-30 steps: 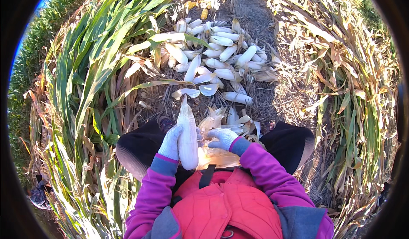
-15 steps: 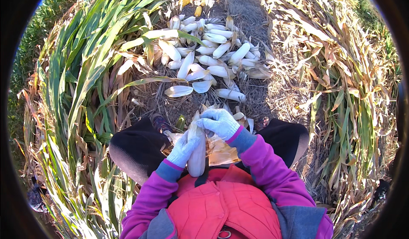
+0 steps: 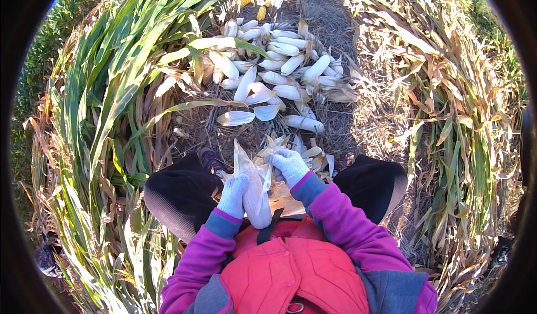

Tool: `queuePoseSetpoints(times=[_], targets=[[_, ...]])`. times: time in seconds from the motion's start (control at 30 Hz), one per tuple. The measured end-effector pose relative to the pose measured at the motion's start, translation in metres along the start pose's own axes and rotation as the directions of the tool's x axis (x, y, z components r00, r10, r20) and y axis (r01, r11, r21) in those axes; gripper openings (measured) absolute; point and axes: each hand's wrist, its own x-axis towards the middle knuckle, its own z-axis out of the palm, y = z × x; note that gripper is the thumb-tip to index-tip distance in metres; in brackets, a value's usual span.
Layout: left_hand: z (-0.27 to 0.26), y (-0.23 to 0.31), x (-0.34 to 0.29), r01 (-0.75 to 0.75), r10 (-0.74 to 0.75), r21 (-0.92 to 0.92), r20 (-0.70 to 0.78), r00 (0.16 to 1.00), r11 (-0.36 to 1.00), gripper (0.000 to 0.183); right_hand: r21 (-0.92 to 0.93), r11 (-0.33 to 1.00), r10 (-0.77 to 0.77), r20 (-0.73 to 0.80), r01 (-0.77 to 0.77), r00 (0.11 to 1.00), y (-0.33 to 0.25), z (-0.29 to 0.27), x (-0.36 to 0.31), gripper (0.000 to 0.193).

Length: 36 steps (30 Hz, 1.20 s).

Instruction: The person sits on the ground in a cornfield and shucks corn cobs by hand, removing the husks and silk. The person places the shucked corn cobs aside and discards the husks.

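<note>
In front of my body is an ear of corn [image 3: 256, 193] in pale husk, its tip pointing up and a little left. My left hand [image 3: 234, 195], in a white knit glove, is wrapped round the ear's left side. A strip of husk [image 3: 267, 177] hangs away from the ear's right side. My right hand [image 3: 290, 165], gloved alike, pinches the end of this strip. Loose peeled husks [image 3: 288, 193] lie between my legs, below the right hand. Parts of the fingers are hidden behind the ear and the husk.
A heap of corn ears in pale husks [image 3: 291, 65] lies ahead on the straw-strewn ground. A bare yellow cob [image 3: 261, 13] is at its far end. Green and dry corn stalks [image 3: 106, 90] are piled on the left, drier ones [image 3: 447, 101] on the right.
My right hand has moved off the ear's tip, slightly down and right, pulling a husk strip away. The ear's tip has tilted left in my left hand.
</note>
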Motion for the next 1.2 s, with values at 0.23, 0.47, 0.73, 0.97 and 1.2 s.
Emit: queuePoseSetpoints(times=[0.23, 0.47, 0.73, 0.97, 1.2], targets=[[0.015, 0.0, 0.004, -0.083, 0.08, -0.163, -0.021, 0.997, 0.983, 0.054, 0.481, 0.871, -0.187, 0.131, 0.102, 0.974, -0.015, 0.018, 0.002, 0.016], [0.007, 0.036, 0.025, -0.108, 0.001, -0.39, -0.265, 0.964, 0.914, 0.054, 0.463, 0.882, -0.121, 0.397, -0.084, 0.91, -0.014, -0.001, -0.011, 0.014], [-0.006, 0.103, 0.032, -0.392, 0.264, -0.263, -0.412, 0.872, 0.882, 0.051, -0.983, 0.136, 0.088, 0.14, 0.127, 0.986, 0.076, -0.067, 0.002, 0.043], [0.03, 0.055, 0.033, -0.304, 0.294, -0.208, -0.075, 0.953, 0.93, 0.057, -0.161, 0.956, -0.137, 0.489, 0.244, 0.861, -0.006, 0.012, 0.011, 0.091], [0.02, 0.061, 0.028, -0.32, 0.497, 0.64, -0.113, 0.86, 0.699, 0.032, -0.708, 0.69, -0.106, 0.102, 0.147, 0.989, -0.027, 0.028, -0.03, 0.092]])
